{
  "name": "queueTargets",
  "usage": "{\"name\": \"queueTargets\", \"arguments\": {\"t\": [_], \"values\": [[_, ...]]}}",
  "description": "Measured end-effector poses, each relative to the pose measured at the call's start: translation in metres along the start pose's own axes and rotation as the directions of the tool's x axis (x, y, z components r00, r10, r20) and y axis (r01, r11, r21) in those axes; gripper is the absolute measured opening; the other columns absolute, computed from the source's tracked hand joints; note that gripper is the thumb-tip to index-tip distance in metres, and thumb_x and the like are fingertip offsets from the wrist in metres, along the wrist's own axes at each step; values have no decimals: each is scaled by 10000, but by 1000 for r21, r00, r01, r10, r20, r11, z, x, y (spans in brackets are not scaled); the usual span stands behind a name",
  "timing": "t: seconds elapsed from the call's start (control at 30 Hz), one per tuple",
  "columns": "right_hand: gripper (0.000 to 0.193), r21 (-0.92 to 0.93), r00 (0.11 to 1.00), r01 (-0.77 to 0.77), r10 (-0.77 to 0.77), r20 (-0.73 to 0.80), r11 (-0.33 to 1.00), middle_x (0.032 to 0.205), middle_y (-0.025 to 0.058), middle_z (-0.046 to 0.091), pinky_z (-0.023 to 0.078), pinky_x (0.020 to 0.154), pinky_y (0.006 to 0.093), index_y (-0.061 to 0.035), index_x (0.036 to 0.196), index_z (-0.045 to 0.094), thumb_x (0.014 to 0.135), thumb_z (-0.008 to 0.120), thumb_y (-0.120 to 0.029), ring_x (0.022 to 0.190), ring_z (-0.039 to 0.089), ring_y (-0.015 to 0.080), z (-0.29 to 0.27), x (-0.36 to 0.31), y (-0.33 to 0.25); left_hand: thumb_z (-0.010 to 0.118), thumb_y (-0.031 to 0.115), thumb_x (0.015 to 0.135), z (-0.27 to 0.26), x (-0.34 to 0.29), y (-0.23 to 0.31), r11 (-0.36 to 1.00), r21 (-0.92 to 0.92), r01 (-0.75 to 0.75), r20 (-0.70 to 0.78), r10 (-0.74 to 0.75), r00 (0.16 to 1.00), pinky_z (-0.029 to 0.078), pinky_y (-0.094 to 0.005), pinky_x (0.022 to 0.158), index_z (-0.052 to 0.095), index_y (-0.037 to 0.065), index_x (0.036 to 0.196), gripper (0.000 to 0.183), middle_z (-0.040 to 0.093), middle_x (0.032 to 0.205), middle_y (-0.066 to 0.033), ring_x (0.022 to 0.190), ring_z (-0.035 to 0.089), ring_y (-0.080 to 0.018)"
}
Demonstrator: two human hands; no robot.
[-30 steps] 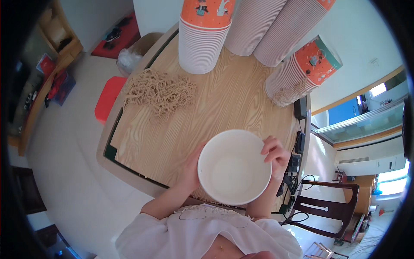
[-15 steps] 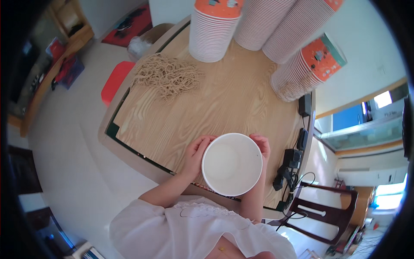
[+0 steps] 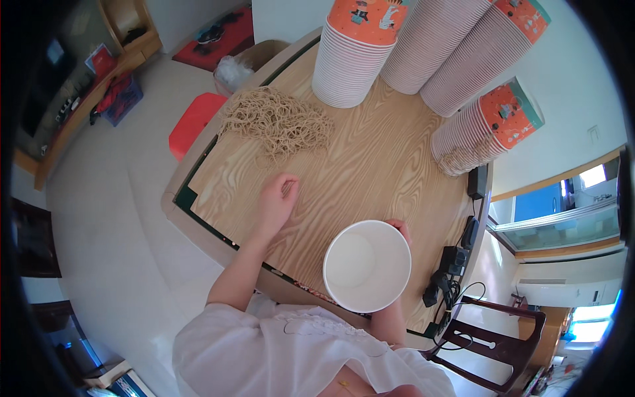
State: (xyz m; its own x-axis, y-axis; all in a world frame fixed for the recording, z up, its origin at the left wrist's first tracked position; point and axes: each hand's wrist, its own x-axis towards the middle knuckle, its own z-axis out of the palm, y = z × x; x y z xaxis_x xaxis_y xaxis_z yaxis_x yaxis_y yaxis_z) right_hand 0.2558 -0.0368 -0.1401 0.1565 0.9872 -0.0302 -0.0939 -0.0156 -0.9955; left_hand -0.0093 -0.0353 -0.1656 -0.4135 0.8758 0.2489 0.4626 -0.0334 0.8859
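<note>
Right hand (image 3: 401, 229) — holds white tub (image 3: 368, 267); mouth, long axis — toward camera

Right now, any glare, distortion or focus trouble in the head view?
Head view: the window at far right is blown out to near white; fisheye curvature bends the table edges, with black vignetting in the corners; the white cup interior is pale and low in contrast, though its rim is distinct; loops in the twine are discernible.
</note>
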Motion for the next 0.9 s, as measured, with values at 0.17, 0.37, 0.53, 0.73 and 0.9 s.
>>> {"name": "queueTargets", "arguments": {"t": [0.17,0.37,0.53,0.73,0.9], "values": [[62,-158,999,47,-42,35,986,711,6,537,462,555,229,-52,842,521,813,549,-99,632,526,87,-25,15,48,570,112,797,38,37,20,977,109,-184,195,161,968,457,-358,762,607,27,906,144,595,906,-127,859,566,-282],[42,-10,999,47,-47,8,999,613,-59,405,344,507,197,-21,789,528,808,534,16,566,389,44,-8,10,23,569,104,755,83,56,3,847,418,-328,251,239,938,426,-377,840,608,33,867,138,558,986,-140,973,514,-304],[53,-89,996,54,-48,73,995,720,4,532,468,557,226,-51,839,528,804,554,-81,650,532,91,-25,14,49,571,136,751,80,20,7,603,632,-486,411,271,870,425,-392,824,598,55,869,145,550,938,-117,934,505,-293],[19,-160,991,130,-126,37,978,652,-27,477,395,517,204,-34,817,539,810,543,-17,598,457,61,-30,21,57,603,81,726,44,-71,18,883,153,-444,375,364,853,432,-398,747,547,57,804,100,558,893,-95,882,515,-283],[76,-14,986,163,-164,-28,986,614,-31,465,340,490,194,-16,797,553,844,506,20,544,407,54,-15,20,54,571,37,793,6,-100,2,972,-91,-215,297,233,926,439,-397,710,501,29,837,83,560,841,-107,815,541,-295]]}}
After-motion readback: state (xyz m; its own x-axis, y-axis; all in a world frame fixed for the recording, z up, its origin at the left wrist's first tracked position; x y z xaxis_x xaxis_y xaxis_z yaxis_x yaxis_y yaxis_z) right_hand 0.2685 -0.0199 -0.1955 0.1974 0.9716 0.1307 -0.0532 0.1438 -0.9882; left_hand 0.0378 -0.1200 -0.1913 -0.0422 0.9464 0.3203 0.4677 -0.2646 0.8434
